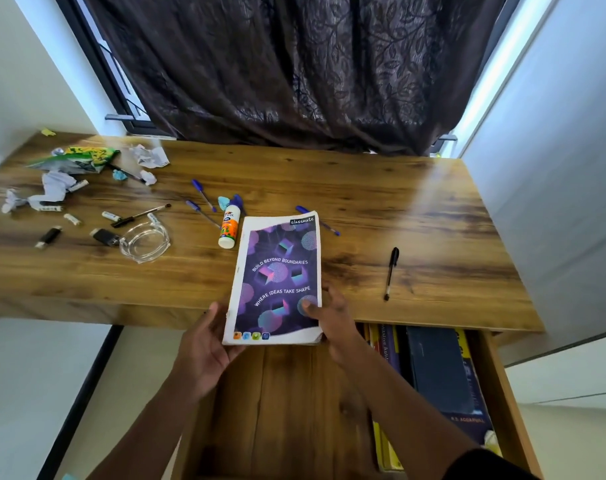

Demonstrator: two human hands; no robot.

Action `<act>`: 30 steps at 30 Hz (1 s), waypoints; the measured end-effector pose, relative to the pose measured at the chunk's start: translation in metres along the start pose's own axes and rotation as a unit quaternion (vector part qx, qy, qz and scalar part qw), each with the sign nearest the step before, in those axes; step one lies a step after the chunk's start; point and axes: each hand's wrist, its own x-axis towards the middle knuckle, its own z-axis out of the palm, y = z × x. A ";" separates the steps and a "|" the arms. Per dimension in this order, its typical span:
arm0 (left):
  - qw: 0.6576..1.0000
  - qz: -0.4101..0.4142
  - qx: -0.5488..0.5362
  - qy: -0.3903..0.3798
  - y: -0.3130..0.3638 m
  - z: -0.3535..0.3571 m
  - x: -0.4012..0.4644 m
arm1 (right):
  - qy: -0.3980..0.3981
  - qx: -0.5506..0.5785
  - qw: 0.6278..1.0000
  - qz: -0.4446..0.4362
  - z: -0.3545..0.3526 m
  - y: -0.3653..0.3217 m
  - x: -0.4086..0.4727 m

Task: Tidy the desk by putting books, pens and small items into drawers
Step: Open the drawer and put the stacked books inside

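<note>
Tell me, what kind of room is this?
Probably a study corner at home: a wooden desk under a curtained window, strewn with pens and a glue bottle, and an open drawer holding books.

The notebook (276, 278) hides the fingers of both hands under its near corners and part of a blue pen (317, 220). In the open drawer (499, 393), the right arm covers the books (440, 372). The small items (73, 220) far left are too small to name.
</note>
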 end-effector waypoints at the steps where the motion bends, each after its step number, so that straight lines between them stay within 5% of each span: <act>1: 1.000 0.005 0.005 -0.010 0.004 0.000 0.001 | -0.017 -0.008 1.000 -0.004 -0.006 0.002 -0.005; 6: 0.990 0.022 0.125 -0.064 0.009 -0.011 0.003 | -0.121 -0.012 0.993 0.013 -0.042 0.019 -0.038; 10: 0.974 -0.040 0.204 -0.091 -0.007 -0.030 -0.006 | -0.169 -0.044 0.982 0.069 -0.066 0.042 -0.063; 19: 0.924 -0.080 0.367 -0.070 -0.053 -0.034 -0.011 | -0.133 -0.135 0.970 0.152 -0.101 0.081 -0.088; 30: 0.901 -0.087 0.425 0.010 -0.084 -0.040 -0.001 | -0.101 -0.327 0.933 0.114 -0.104 0.104 -0.072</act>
